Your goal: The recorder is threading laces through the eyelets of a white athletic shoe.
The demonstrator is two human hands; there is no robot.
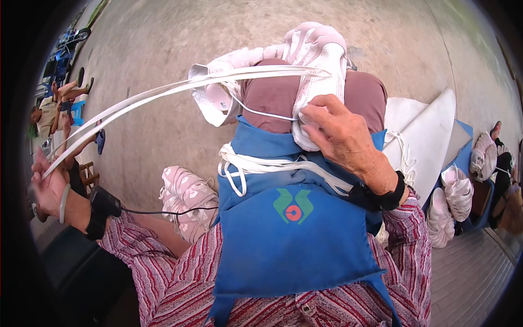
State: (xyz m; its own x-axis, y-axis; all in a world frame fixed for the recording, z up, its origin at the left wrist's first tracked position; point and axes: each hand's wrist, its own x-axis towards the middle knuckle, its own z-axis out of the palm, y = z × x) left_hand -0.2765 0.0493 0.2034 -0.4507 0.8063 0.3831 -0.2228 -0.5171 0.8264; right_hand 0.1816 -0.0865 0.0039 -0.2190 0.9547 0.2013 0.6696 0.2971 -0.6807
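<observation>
A white and pale pink shoe (306, 106) lies lengthwise over my knees. My right hand (340, 133) grips it at the end nearer me, thumb and fingers bent over it. Out to the far left, my left hand (52, 188) is raised and closed on a white shoelace (163, 90). Two strands of that lace run taut in a long curve to the upper part of the shoe. Left of it, a second pale shoe piece (211, 98) rests by my knee, with a thin cord leading toward the first shoe. Spare white laces (272, 164) lie across my blue apron (289, 245).
More pink and white shoes (188, 201) are piled at my left thigh. At the right are a white sheet (422, 128) and several pale shoes (457, 191). A black cable (169, 212) crosses from my left wrist. Other people (65, 95) sit far left.
</observation>
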